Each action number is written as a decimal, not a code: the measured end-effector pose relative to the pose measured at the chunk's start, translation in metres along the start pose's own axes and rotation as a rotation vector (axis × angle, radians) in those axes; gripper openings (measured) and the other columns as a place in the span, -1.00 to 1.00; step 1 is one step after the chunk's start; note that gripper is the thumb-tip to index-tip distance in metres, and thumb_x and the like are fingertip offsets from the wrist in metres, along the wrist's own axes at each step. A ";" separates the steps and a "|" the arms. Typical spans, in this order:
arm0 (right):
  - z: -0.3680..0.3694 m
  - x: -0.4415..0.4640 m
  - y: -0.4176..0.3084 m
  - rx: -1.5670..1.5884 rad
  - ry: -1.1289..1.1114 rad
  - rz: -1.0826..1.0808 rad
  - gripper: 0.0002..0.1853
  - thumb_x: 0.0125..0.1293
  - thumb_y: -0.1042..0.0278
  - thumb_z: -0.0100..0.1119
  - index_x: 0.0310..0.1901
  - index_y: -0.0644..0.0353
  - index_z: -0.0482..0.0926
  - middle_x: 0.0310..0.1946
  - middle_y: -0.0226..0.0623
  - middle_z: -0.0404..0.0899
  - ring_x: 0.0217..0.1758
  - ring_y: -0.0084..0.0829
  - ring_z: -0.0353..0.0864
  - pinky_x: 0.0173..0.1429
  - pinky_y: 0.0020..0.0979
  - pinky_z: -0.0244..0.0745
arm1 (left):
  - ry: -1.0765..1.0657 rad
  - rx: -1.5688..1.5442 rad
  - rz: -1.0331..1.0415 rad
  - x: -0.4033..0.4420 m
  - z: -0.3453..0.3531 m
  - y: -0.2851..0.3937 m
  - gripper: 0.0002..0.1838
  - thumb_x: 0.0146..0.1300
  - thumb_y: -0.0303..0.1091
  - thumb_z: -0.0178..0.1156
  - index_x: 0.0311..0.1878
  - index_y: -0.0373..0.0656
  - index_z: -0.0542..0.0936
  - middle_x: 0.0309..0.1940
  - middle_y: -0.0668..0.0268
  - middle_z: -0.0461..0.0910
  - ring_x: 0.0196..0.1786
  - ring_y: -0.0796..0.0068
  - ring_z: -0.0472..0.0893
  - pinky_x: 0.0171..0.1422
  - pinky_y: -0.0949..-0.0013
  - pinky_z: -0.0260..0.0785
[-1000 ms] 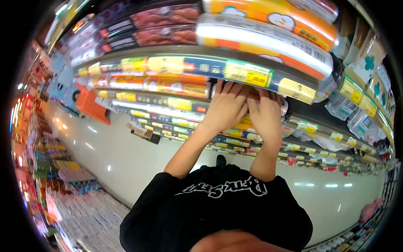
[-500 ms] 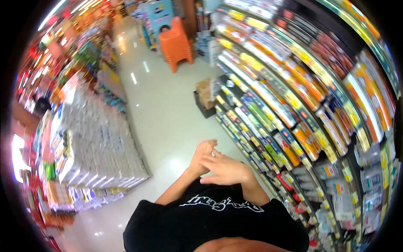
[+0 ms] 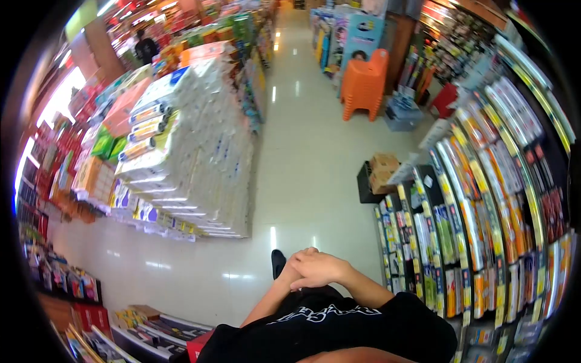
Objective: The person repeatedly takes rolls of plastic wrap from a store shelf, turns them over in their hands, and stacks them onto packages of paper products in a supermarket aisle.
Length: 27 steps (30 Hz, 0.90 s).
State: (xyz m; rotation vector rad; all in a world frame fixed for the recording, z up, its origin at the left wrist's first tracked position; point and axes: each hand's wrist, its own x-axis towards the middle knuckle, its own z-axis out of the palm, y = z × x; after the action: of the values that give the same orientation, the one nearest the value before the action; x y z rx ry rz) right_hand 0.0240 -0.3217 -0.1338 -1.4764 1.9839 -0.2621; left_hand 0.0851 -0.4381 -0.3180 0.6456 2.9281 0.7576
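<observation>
Before shirt point(image 3: 393, 323) — right fingers point(image 3: 307, 261) clasped over left hand point(image 3: 290, 271).

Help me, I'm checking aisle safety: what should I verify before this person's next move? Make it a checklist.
1. Right hand off the shelving: ok, apart from it.
2. Left hand free: cannot tell, partly covered by the right hand.
3. Cardboard boxes out of the middle of the aisle: ok, beside the shelving's end.
4. Orange chairs stacked: ok, at the aisle's right side.
5. Both shoes visible: not ok, only one black shoe shows.
</observation>
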 end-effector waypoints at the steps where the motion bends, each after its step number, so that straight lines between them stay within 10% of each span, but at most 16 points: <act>1: -0.009 0.019 -0.003 0.012 -0.047 -0.004 -0.23 0.33 -0.26 0.22 0.22 0.39 0.46 0.20 0.17 0.48 0.20 0.25 0.52 0.27 -0.01 0.52 | -0.012 -0.001 -0.027 -0.007 -0.005 -0.011 -0.52 0.24 -0.16 0.26 0.21 -0.07 0.57 0.15 0.09 0.56 0.23 0.00 0.53 0.31 0.05 0.42; 17: -0.118 0.315 -0.056 0.021 -0.092 -0.370 -0.29 0.39 -0.20 0.18 0.23 0.37 0.44 0.17 0.20 0.48 0.23 0.15 0.51 0.29 -0.09 0.49 | 0.016 -0.002 -0.455 -0.121 -0.186 -0.261 -0.46 0.19 -0.26 0.30 0.26 -0.12 0.53 0.26 0.07 0.51 0.31 0.00 0.49 0.37 0.09 0.40; 27: -0.156 0.402 -0.084 0.127 -0.039 -0.542 -0.27 0.37 -0.11 0.26 0.29 0.40 0.39 0.24 0.22 0.45 0.35 0.13 0.42 0.41 -0.10 0.36 | 0.497 -0.135 -0.609 -0.156 -0.273 -0.299 -0.40 0.14 -0.41 0.34 0.30 -0.20 0.50 0.33 0.03 0.47 0.37 -0.03 0.46 0.43 0.10 0.37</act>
State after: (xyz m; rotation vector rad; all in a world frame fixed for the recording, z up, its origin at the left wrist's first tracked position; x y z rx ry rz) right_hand -0.0677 -0.7508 -0.1201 -1.8927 1.4721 -0.5709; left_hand 0.0723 -0.8623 -0.2280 -0.5087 3.1477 1.1277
